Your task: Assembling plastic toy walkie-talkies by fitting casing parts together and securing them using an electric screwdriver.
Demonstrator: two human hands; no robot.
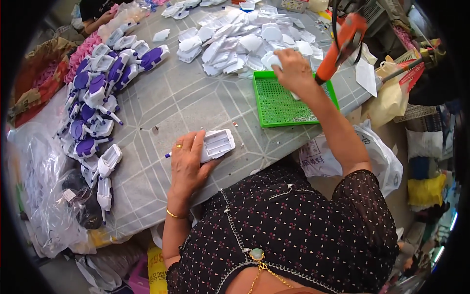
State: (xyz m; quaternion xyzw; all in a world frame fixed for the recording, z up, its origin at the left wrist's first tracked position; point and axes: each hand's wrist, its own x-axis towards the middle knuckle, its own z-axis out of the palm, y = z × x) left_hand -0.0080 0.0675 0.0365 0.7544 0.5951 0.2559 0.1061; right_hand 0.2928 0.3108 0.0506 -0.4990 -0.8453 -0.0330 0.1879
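My left hand is closed round a white plastic housing, pressed to the table with its hollow compartment facing up. A purple tip pokes out on the housing's left side. Over the far edge of the green tray, my right hand has its fingers curled on a white plastic cover by the heap. Small screws lie in the tray's near part. An orange electric screwdriver hangs just beyond my right forearm, its tip close to the wrist.
A big heap of white covers fills the far middle. White-and-purple housings are piled along the left, beside clear plastic bags. Another person's hand shows at the far left. Bags crowd the table's right edge.
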